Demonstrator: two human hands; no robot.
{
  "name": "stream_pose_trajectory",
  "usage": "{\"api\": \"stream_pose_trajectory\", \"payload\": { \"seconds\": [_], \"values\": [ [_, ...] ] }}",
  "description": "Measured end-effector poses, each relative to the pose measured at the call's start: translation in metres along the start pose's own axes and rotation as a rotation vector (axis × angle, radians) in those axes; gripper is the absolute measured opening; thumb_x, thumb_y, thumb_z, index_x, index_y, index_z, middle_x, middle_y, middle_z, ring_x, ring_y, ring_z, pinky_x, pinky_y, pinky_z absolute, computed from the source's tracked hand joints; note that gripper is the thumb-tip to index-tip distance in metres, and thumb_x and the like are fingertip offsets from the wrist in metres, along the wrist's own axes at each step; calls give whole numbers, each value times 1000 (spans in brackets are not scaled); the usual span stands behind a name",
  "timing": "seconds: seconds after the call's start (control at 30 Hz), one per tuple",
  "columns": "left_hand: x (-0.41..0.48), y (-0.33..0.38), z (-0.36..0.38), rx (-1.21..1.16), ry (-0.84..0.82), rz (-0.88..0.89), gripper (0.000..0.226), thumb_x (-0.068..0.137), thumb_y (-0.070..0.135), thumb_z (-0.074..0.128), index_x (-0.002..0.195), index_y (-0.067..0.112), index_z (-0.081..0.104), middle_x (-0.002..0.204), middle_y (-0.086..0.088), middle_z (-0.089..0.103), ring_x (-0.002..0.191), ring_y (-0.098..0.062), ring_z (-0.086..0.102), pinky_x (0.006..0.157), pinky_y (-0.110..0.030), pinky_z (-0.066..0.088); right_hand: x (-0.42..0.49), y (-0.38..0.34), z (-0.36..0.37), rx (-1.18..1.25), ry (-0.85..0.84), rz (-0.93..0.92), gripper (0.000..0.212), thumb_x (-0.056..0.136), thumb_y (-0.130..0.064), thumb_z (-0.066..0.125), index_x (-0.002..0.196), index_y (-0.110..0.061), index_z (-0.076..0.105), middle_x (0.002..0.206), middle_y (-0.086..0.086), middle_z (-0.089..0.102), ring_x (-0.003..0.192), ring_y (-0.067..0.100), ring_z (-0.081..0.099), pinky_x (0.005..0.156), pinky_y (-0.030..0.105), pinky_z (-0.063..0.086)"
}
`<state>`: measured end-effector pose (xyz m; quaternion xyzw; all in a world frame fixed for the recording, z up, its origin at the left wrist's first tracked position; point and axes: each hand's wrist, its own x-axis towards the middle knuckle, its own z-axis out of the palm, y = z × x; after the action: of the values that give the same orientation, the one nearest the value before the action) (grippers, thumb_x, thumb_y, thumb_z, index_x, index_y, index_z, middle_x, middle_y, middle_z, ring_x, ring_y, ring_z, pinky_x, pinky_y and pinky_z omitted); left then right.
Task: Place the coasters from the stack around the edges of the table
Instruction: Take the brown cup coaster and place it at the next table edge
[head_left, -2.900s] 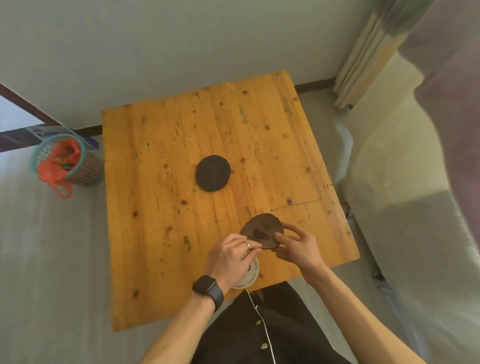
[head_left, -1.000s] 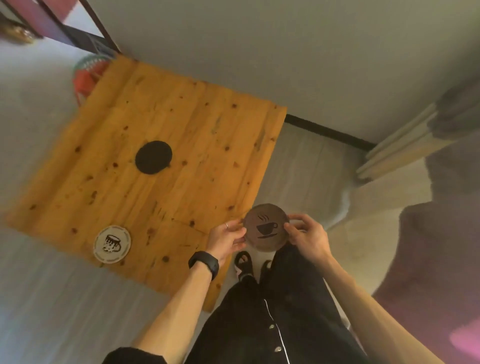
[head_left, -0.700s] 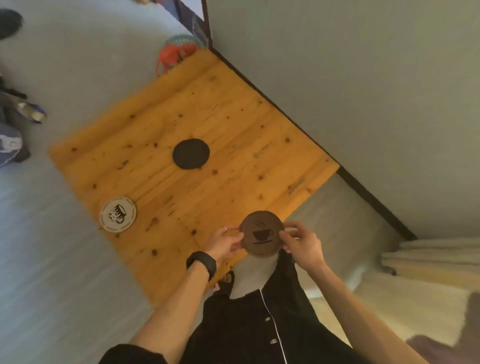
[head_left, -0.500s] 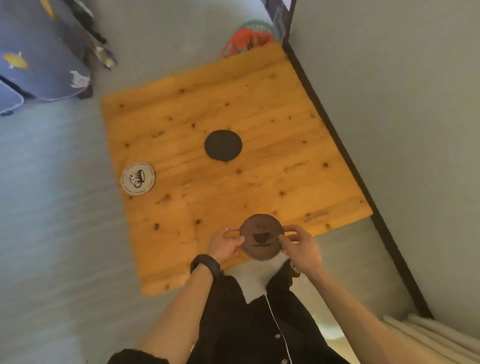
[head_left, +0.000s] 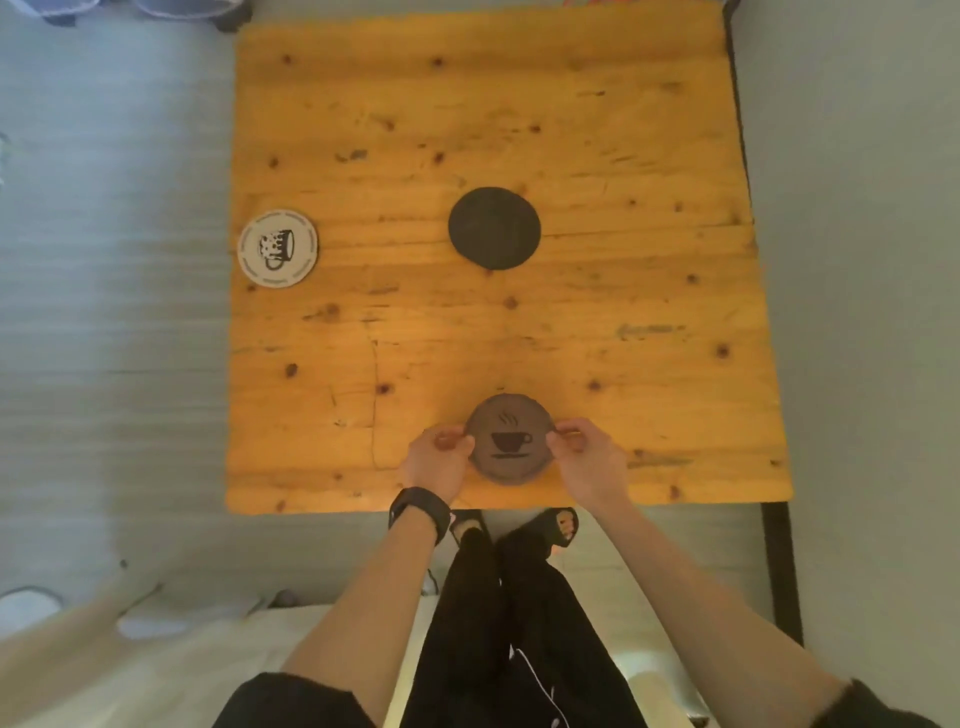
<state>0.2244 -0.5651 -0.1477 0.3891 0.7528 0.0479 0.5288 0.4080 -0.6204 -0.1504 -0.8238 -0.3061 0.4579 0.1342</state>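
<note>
Both hands hold one brown coaster (head_left: 509, 439) with a cup drawing, low over the near edge of the wooden table (head_left: 597, 130). The left hand (head_left: 435, 460) pinches its left rim and the right hand (head_left: 586, 460) pinches its right rim, fingers closed on it. I cannot tell if the coaster already touches the wood. A dark round coaster (head_left: 494, 228) lies near the middle of the table. A white coaster (head_left: 278, 248) with a mug picture lies at the left edge. A black watch (head_left: 421, 509) is on the left wrist.
</note>
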Motion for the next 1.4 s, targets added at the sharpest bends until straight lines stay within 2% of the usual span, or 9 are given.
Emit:
{"api": "stream_pose_trajectory", "payload": {
  "seconds": [0.17, 0.37, 0.5, 0.67, 0.77, 0.97, 1.07, 1.2, 1.4],
  "values": [
    [12, 1, 5, 64, 46, -18, 20, 86, 31, 66, 106, 26, 68, 107, 1, 70, 98, -22, 64, 80, -30, 49, 11, 3, 8, -47, 14, 26, 29, 98, -40, 59, 118, -20, 65, 108, -1, 73, 101, 23, 67, 71, 26, 39],
    [18, -1, 5, 135, 77, -47, 16, 85, 32, 65, 101, 31, 66, 105, 2, 70, 94, -22, 64, 81, -31, 52, 9, -3, 15, -69, 57, 42, 28, 99, -39, 59, 114, -17, 67, 108, 2, 74, 98, 22, 66, 71, 24, 37],
    [21, -5, 6, 133, 92, -69, 8, 80, 39, 64, 76, 37, 58, 94, 8, 69, 93, -22, 64, 94, -47, 48, 8, -6, 19, -79, 88, 51, 27, 98, -39, 59, 111, -16, 67, 105, 1, 74, 84, 17, 61, 59, 23, 36],
    [22, -7, 7, 167, 107, -56, 8, 81, 41, 62, 77, 39, 56, 93, 9, 69, 93, -23, 63, 99, -52, 41, 8, -6, 23, -63, 114, 57, 25, 98, -37, 60, 108, -15, 66, 92, -1, 70, 91, 21, 65, 70, 24, 38],
    [22, -11, 7, 212, 105, 9, 9, 84, 42, 60, 90, 41, 54, 95, 9, 70, 93, -22, 64, 98, -51, 40, 8, -6, 26, -63, 125, 56, 24, 98, -36, 60, 107, -15, 65, 85, -6, 64, 93, 23, 67, 69, 25, 39],
    [19, -14, 6, 375, 124, 190, 28, 92, 40, 56, 119, 45, 51, 103, 12, 68, 101, -20, 61, 95, -47, 35, 9, -2, 31, -108, 146, -25, 22, 98, -32, 59, 108, -12, 63, 97, 7, 73, 93, 28, 67, 70, 30, 47],
    [19, -17, 5, 457, 114, 288, 30, 95, 37, 52, 125, 42, 51, 105, 10, 66, 102, -20, 61, 97, -46, 34, 10, 3, 34, -145, 161, -99, 20, 99, -29, 58, 110, -12, 60, 102, 11, 69, 94, 32, 65, 70, 35, 50],
    [21, -22, 5, 621, 114, 425, 37, 98, 35, 46, 134, 43, 47, 118, 7, 61, 109, -23, 57, 99, -46, 35, 7, 8, 36, -238, 184, -235, 29, 101, -24, 55, 129, -17, 56, 117, 14, 55, 94, 36, 62, 71, 40, 53],
    [28, -31, 2, 789, 137, 588, 39, 98, 36, 43, 136, 40, 49, 115, 2, 57, 109, -23, 51, 92, -39, 40, 13, 24, 42, -449, 208, -487, 38, 98, -11, 56, 135, -20, 56, 109, 12, 55, 93, 33, 57, 64, 42, 56]
  ]
}}
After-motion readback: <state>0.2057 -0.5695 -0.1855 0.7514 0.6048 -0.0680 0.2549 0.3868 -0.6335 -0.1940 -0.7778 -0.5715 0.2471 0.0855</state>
